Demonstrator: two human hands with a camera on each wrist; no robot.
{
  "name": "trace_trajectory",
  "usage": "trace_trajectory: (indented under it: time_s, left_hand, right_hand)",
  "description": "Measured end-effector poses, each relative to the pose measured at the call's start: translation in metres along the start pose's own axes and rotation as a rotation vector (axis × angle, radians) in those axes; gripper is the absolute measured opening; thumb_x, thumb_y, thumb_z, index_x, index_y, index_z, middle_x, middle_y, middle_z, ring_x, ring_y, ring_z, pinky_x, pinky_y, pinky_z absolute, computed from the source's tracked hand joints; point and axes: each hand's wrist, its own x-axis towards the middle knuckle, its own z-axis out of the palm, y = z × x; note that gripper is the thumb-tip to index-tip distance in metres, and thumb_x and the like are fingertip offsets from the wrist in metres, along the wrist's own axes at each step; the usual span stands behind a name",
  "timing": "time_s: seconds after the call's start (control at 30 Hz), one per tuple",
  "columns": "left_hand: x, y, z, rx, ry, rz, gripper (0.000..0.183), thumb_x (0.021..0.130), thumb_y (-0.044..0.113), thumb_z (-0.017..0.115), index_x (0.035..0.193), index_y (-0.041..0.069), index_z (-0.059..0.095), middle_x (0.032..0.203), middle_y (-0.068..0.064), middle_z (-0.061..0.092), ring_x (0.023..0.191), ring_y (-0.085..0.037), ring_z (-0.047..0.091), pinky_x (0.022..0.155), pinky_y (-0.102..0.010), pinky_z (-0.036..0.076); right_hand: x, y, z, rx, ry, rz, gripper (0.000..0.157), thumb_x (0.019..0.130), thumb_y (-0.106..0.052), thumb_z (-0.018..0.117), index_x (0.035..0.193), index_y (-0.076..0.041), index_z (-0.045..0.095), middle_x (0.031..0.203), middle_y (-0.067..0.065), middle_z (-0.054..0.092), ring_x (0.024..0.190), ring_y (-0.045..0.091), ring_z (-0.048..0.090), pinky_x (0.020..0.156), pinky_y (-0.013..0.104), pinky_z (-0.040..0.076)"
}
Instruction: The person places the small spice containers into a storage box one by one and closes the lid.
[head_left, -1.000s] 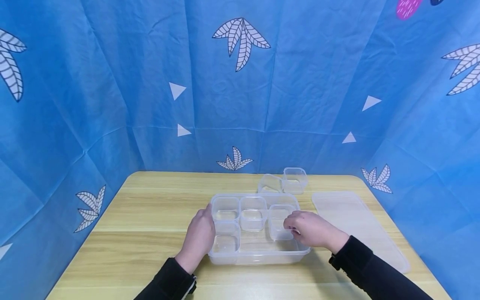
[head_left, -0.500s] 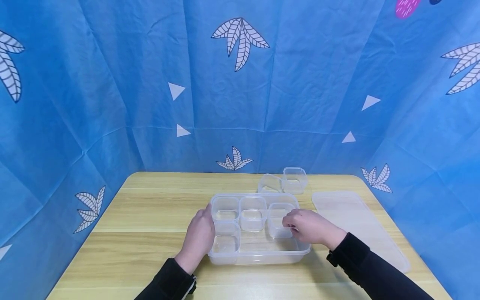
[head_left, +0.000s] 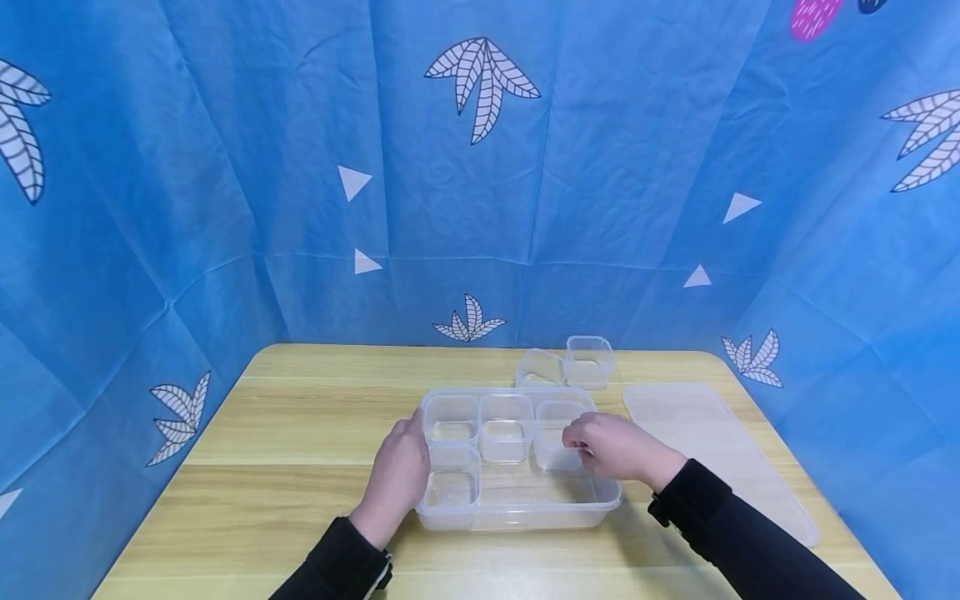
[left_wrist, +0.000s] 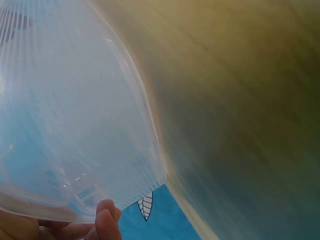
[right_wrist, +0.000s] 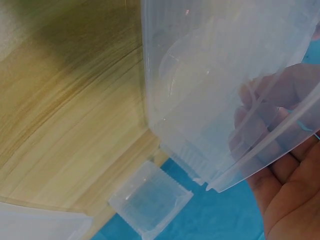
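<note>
A large clear rectangular plastic box (head_left: 525, 512) stands uncovered on the table. My left hand (head_left: 401, 467) grips its left wall; in the left wrist view, fingers (left_wrist: 106, 222) curl at the rim. Inside, three small clear square containers (head_left: 452, 418) occupy the left column and back middle. My right hand (head_left: 618, 450) reaches over the box's right side and pinches the rim of a fourth small container (head_left: 553, 454), which sits at the back right within the box. Through the box's clear wall, the right wrist view shows the right fingers (right_wrist: 247, 117) bent inside.
Two more small containers stand behind the box, one tilted (head_left: 538, 367) and one upright (head_left: 590, 362). A flat translucent lid (head_left: 712, 458) lies on the wooden table (head_left: 262, 500) at the right. Blue patterned cloth (head_left: 300, 167) hangs behind and along both sides.
My right hand has moved the small container slightly backward inside the box, toward the back right corner. My left hand has stayed at the left wall.
</note>
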Motion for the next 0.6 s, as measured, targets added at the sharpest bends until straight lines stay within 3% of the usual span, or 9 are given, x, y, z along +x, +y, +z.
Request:
trace_trajectory:
  time_s: [0.6]
  left_hand:
    - [0.0012, -0.0027, 0.0009, 0.014, 0.023, 0.025, 0.042, 0.103, 0.001, 0.040, 0.140, -0.018, 0.042, 0.113, -0.027, 0.063, 0.095, -0.032, 0.066, 0.082, -0.043, 0.058]
  right_hand:
    - [0.0067, 0.0084, 0.0026, -0.017, 0.015, -0.005, 0.043, 0.069, 0.016, 0.056, 0.069, -0.016, 0.028, 0.072, -0.010, 0.017, 0.065, 0.007, 0.026, 0.061, 0.025, 0.026]
